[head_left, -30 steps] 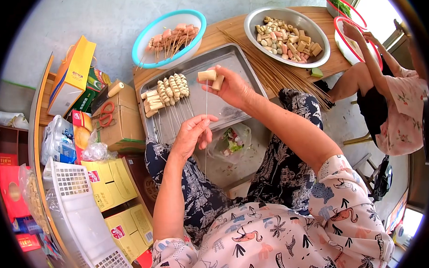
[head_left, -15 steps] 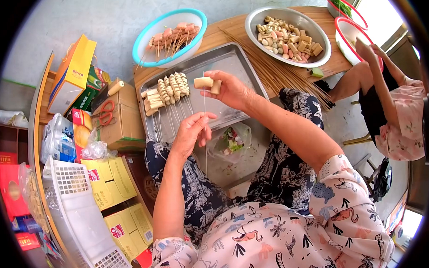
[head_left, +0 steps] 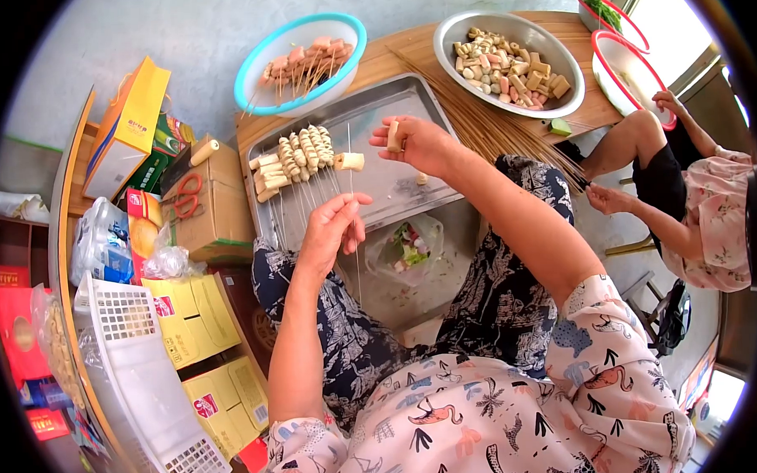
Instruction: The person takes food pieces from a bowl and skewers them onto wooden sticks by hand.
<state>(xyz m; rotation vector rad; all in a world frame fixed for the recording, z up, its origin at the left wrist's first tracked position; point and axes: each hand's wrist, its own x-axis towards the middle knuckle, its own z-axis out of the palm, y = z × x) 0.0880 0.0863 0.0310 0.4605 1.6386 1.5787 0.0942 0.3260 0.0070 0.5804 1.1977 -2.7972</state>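
My left hand [head_left: 330, 231] pinches a thin skewer [head_left: 356, 262] that stands upright over the front of the metal tray. One pale tan food piece [head_left: 349, 161] is threaded on it, below the bare tip. To its right, my right hand [head_left: 421, 147] has its fingers closed on a second tan food piece [head_left: 394, 137], apart from the skewer. A small loose piece [head_left: 422, 178] lies on the tray [head_left: 378, 111]. At the tray's left side, several loaded skewers [head_left: 300, 153] rest in a row, some with coiled pieces.
A steel bowl [head_left: 577, 75] of mixed food pieces stands at the back right, beside bundled bamboo sticks [head_left: 474, 120]. A blue-rimmed basin [head_left: 247, 66] holds pink skewers. Boxes [head_left: 216, 230] flank the left. A plastic bag [head_left: 404, 251] sits below the tray. Another person [head_left: 711, 216] sits at right.
My right hand has moved up and right, away from the skewer, carrying one piece. The other piece stays on the skewer. A small piece now shows on the tray. The other person's hands have parted.
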